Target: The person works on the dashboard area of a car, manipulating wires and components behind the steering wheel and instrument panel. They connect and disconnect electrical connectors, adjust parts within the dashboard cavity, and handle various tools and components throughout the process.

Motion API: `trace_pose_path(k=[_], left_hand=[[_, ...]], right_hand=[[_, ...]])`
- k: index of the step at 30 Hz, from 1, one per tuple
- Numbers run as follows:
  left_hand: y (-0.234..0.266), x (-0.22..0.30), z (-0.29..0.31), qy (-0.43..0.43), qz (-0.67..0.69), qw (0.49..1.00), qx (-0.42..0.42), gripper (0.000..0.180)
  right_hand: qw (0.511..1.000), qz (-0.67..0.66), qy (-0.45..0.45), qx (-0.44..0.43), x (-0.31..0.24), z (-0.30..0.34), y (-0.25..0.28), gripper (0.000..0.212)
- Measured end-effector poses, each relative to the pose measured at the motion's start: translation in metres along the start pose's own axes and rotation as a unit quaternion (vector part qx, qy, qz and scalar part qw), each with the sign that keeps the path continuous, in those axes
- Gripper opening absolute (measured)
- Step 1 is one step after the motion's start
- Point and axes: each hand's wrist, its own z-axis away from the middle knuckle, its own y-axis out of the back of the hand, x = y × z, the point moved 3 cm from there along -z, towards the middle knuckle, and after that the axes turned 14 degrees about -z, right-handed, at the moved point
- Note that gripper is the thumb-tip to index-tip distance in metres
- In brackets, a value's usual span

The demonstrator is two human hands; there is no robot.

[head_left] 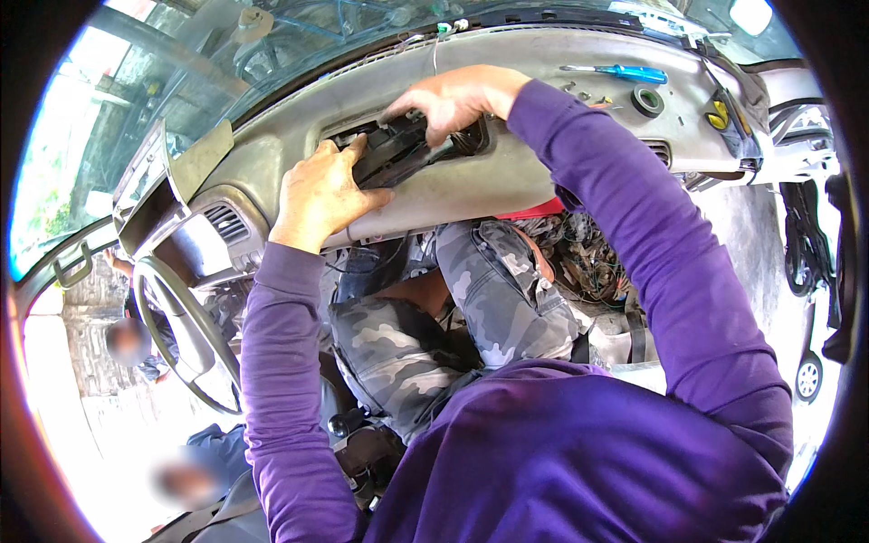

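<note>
A long black plastic piece (391, 156) lies tilted in an opening in the beige dashboard (534, 68). My left hand (323, 194) has its fingers on the piece's left end, with the thumb along the near side. From above, my right hand (457, 98) grips its far right part between thumb and fingers. Some of its fingertips are hidden behind the piece. To the right of the piece, the dark inside of the opening (472, 138) shows.
On the dashboard's right lie a blue-handled screwdriver (629, 72), a black tape roll (646, 101), small loose parts and a yellow-and-black tool (718, 119). Tangled wires (593, 262) hang below. The steering wheel (186, 348) and a detached trim panel (201, 161) are left. Other people are at left.
</note>
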Motion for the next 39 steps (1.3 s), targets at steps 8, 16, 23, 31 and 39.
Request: trace_pose_path(k=[8,16,23,31,39], left_hand=[[-0.004,0.004,0.003,0.016,0.071,0.997,0.033,0.091],[-0.008,-0.003,0.001,0.010,0.076,0.997,0.024,0.088],[0.003,-0.004,-0.020,0.096,0.146,0.970,-0.166,0.081],[0.003,0.004,-0.014,0.066,0.032,0.997,0.014,0.081],[0.007,0.009,-0.027,0.116,-0.005,0.990,-0.082,0.075]], right_hand=[[0.926,0.133,-0.069,0.346,-0.013,0.084,-0.060,0.012],[0.885,0.082,-0.163,0.428,0.001,0.060,-0.069,0.018],[0.898,0.050,-0.198,0.388,0.009,0.062,-0.063,0.018],[0.892,0.038,-0.257,0.370,-0.002,0.057,-0.057,0.017],[0.903,0.083,-0.233,0.351,-0.005,0.059,-0.070,0.015]])
